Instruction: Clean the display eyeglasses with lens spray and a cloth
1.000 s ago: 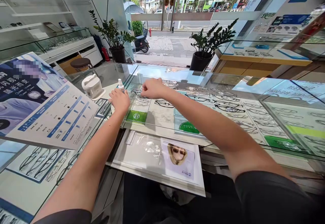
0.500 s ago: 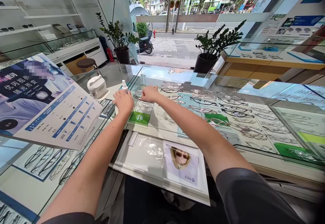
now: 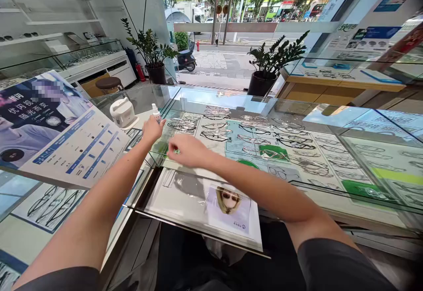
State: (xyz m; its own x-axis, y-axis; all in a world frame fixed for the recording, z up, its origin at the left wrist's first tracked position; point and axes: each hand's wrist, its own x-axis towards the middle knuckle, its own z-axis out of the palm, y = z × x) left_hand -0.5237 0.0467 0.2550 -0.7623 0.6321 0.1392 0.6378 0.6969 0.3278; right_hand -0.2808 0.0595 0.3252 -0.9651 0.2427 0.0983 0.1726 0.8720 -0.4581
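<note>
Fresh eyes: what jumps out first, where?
Likely the large blue-and-white printed board at left. Mid-picture, the left hand is at a small white spray bottle, the right hand by a clear glass case of dark eyeglasses. Below, a lilac sunglasses print in a white tray.

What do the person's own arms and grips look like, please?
The left sleeve and right sleeve are short, plain and near-black. Below them both arms are bare, and the left grip and right grip are gloveless, with no watch or bracelet visible.
</note>
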